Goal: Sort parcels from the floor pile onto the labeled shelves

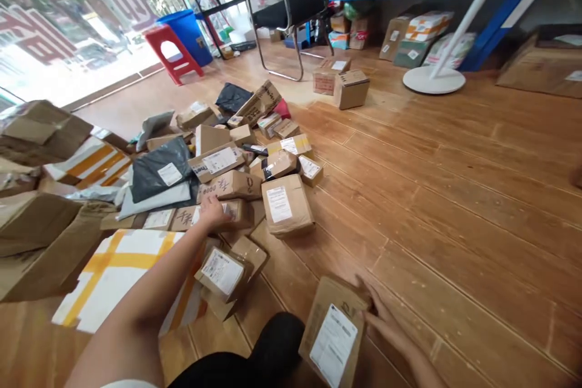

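Note:
My left hand [213, 213] reaches into the parcel pile and rests on a long brown cardboard box [236, 213], its fingers stretched toward a box with handwriting [234, 185] just behind. In the foreground, my right hand [384, 318] has hold of the right side of a cardboard box [334, 333] with a white label, close to my knee. That box sits tilted, and some of the fingers are hidden by its edge. Between my hands are a small labelled box [222, 273] and a larger square box [287, 206].
A white box with yellow tape [122, 260] lies under my left forearm. Large cartons [40, 236] stand at left. Farther off are a red stool [173, 54], a blue bin [193, 36], a chair [291, 12], two boxes [352, 90] and a white round stand base [434, 80].

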{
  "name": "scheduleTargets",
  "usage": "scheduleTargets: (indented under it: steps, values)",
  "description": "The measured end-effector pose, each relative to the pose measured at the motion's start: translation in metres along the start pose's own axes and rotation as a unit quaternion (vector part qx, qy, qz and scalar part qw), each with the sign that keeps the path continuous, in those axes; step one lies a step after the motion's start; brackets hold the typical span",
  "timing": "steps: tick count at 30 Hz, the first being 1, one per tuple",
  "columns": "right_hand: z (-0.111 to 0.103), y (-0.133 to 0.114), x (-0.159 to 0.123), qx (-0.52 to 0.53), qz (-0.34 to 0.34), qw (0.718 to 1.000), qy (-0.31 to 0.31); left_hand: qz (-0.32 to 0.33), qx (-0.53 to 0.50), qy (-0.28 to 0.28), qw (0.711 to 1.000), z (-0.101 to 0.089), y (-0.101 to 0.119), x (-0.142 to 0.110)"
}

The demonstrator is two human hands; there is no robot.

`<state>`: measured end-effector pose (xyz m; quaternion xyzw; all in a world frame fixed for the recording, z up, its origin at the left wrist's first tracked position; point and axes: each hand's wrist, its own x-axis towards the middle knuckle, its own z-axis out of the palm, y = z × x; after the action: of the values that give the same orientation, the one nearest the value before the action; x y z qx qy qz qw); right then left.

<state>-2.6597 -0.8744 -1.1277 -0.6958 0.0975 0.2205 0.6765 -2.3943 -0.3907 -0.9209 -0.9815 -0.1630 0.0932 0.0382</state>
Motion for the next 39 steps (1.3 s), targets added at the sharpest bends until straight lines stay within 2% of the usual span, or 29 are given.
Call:
scheduleTargets:
  steps: [2,4,5,6,8,9,10,11,14,16,17,19,21,23,24,25,26,27,28,29,30,31,32,34,37,39]
  values:
    - [0.022,-0.004,0.036,0.005,-0.001,1.000,0.021,-0.009,0.018,-0.040,0.999,0.006,-0.034,0.000]
    - [0.041,-0.008,0.061,-0.008,-0.010,0.997,0.072,-0.002,0.028,-0.052,0.998,0.019,-0.054,-0.021]
    - [0.051,-0.012,0.068,-0.039,-0.022,0.992,0.117,0.012,0.031,-0.060,0.998,0.028,-0.059,-0.038]
    - [0.062,-0.018,0.071,-0.084,-0.042,0.980,0.174,0.026,0.031,-0.072,0.997,0.037,-0.064,-0.056]
    - [0.093,-0.038,0.069,-0.181,-0.100,0.937,0.282,0.037,0.034,-0.134,0.990,0.059,-0.072,-0.094]
    - [0.115,-0.052,0.066,-0.211,-0.133,0.918,0.307,0.024,0.028,-0.164,0.986,0.071,-0.077,-0.110]
    - [0.140,-0.067,0.062,-0.223,-0.169,0.912,0.300,0.020,0.011,-0.186,0.982,0.081,-0.083,-0.122]
    - [0.169,-0.082,0.057,-0.222,-0.200,0.919,0.257,0.017,-0.013,-0.189,0.982,0.091,-0.089,-0.131]
    - [0.255,-0.121,0.048,-0.188,-0.215,0.958,0.022,0.040,-0.099,-0.122,0.987,0.105,-0.101,-0.147]
    - [0.289,-0.134,0.043,-0.138,-0.181,0.973,-0.027,0.103,-0.150,-0.078,0.980,0.102,-0.092,-0.158]
    - [0.294,-0.136,0.040,-0.103,-0.154,0.983,-0.017,0.155,-0.178,-0.070,0.969,0.099,-0.079,-0.167]
    - [0.277,-0.131,0.031,-0.028,-0.092,0.995,0.037,0.287,-0.236,-0.082,0.925,0.093,-0.040,-0.185]
    - [0.236,-0.115,0.016,0.016,-0.032,0.995,0.088,0.407,-0.265,-0.131,0.864,0.091,0.006,-0.198]
    - [0.191,-0.095,-0.002,0.008,0.012,0.991,0.131,0.517,-0.281,-0.170,0.791,0.095,0.039,-0.196]
    - [0.172,-0.084,-0.011,0.006,0.034,0.989,0.142,0.531,-0.282,-0.174,0.780,0.098,0.046,-0.189]
    - [0.157,-0.074,-0.018,0.004,0.052,0.988,0.149,0.503,-0.276,-0.164,0.802,0.102,0.044,-0.178]
    - [0.146,-0.066,-0.025,-0.002,0.062,0.987,0.150,0.426,-0.255,-0.144,0.856,0.108,0.034,-0.166]
    - [0.139,-0.058,-0.030,-0.012,0.061,0.986,0.155,0.298,-0.219,-0.123,0.921,0.115,0.016,-0.153]
    - [0.136,-0.051,-0.033,-0.029,0.050,0.984,0.169,0.175,-0.160,-0.129,0.963,0.123,-0.007,-0.142]
    - [0.135,-0.045,-0.035,-0.048,0.033,0.980,0.191,0.071,-0.088,-0.158,0.981,0.132,-0.032,-0.133]
    - [0.136,-0.041,-0.036,-0.063,0.019,0.974,0.218,0.015,-0.030,-0.181,0.983,0.141,-0.057,-0.128]
    - [0.138,-0.037,-0.036,-0.064,0.011,0.968,0.241,-0.011,-0.003,-0.208,0.978,0.151,-0.079,-0.126]
    - [0.140,-0.035,-0.035,-0.049,0.013,0.965,0.258,-0.007,-0.006,-0.216,0.976,0.160,-0.095,-0.128]
    - [0.143,-0.031,-0.033,0.006,0.030,0.966,0.257,0.008,-0.006,-0.196,0.981,0.175,-0.109,-0.136]
    - [0.140,-0.027,-0.028,0.060,0.048,0.969,0.236,0.064,-0.002,-0.161,0.985,0.183,-0.087,-0.150]
    - [0.132,-0.024,-0.024,0.085,0.060,0.969,0.225,0.112,-0.028,-0.168,0.979,0.174,-0.062,-0.154]
